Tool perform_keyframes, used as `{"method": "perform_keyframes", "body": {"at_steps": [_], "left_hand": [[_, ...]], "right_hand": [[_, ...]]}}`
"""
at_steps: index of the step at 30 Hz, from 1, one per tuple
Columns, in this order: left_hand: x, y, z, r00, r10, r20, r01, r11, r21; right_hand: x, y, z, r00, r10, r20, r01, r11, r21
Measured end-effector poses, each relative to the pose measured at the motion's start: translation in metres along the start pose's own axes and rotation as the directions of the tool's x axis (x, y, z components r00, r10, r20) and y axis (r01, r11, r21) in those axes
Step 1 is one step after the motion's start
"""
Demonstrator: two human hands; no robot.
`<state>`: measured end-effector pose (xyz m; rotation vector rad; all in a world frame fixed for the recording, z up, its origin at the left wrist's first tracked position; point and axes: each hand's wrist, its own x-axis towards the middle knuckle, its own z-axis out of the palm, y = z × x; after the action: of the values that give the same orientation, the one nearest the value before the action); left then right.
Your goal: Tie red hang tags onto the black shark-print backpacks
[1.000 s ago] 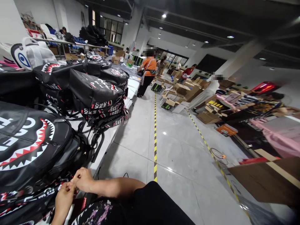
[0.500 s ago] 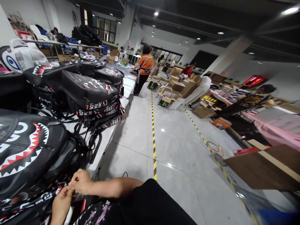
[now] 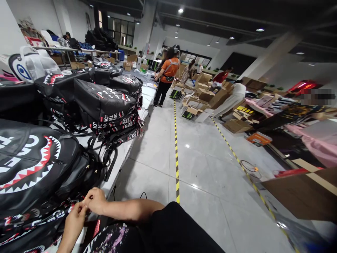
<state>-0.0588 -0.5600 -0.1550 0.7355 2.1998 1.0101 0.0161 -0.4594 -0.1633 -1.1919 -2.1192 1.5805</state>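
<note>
At the lower left, the fingertips of my left hand [image 3: 74, 220] and my right hand [image 3: 96, 201] meet in a pinch. Whatever is between them is too small to make out. Both hands are beside the near edge of a pile of black backpacks [image 3: 23, 154], which carry a red-and-white shark-mouth print and white lettering. My left hand is close to the lower bags of that pile. A shiny red item [image 3: 96, 227] lies just below my right wrist, partly hidden.
More black backpacks [image 3: 102, 96] are stacked farther along the white table [image 3: 123, 149]. A white bag with an eye print [image 3: 39, 65] stands behind. Yellow-black tape [image 3: 176, 154] marks the grey floor. Cardboard boxes [image 3: 302, 193] are on the right. Several people work beyond, one in orange [image 3: 170, 67].
The camera view has turned slightly left, so the scene sits farther right. My hands keep their fingertips together by the bags. The person in orange has shifted posture slightly.
</note>
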Motion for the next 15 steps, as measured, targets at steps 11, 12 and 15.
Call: {"method": "perform_keyframes", "body": {"at_steps": [11, 12, 15], "left_hand": [[-0.006, 0.004, -0.002, 0.994, -0.032, 0.107, 0.046, 0.99, -0.133], [-0.006, 0.003, -0.002, 0.994, -0.062, 0.093, 0.073, 0.991, -0.114], [-0.004, 0.001, -0.002, 0.995, -0.098, 0.001, 0.098, 0.994, -0.042]], "right_hand": [[-0.001, -0.01, -0.001, 0.994, 0.107, 0.027, -0.109, 0.989, 0.098], [-0.001, -0.012, -0.001, 0.994, 0.109, 0.026, -0.111, 0.989, 0.099], [-0.002, -0.016, -0.001, 0.996, 0.088, 0.0, -0.087, 0.992, 0.091]]}}
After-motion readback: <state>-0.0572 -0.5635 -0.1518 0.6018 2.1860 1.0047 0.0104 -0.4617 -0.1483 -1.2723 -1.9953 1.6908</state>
